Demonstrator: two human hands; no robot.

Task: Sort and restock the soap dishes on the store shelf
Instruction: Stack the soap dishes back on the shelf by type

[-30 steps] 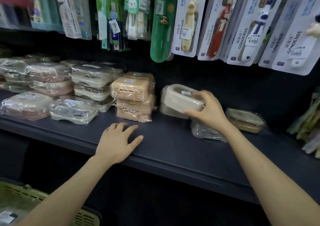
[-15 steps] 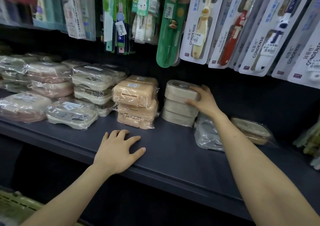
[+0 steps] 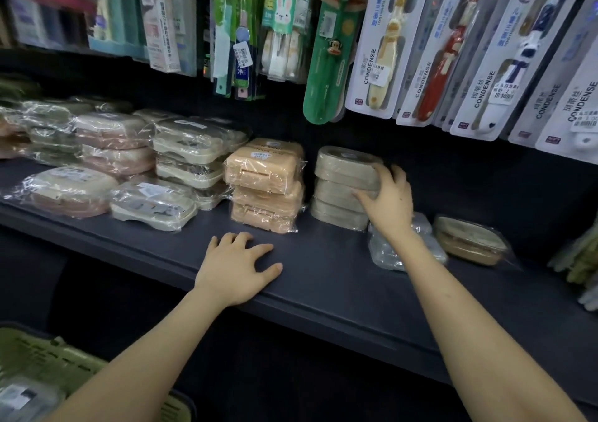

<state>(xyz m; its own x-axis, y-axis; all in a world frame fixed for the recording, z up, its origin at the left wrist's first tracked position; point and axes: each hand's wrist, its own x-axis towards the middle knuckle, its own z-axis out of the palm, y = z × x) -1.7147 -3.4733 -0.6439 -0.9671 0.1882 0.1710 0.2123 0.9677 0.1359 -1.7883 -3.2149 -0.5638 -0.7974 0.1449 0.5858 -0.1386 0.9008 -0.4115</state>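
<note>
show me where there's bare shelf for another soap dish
Bare shelf in front of the peach stack and beige stack, between left hand and right forearm; also in front of the brown dish. Crowded left of the peach stack.

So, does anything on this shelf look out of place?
Yes. Right of the beige soap dish stack, two wrapped dishes lie loose, unstacked: a grey soap dish partly behind the right forearm, a brown soap dish beside it.
</note>
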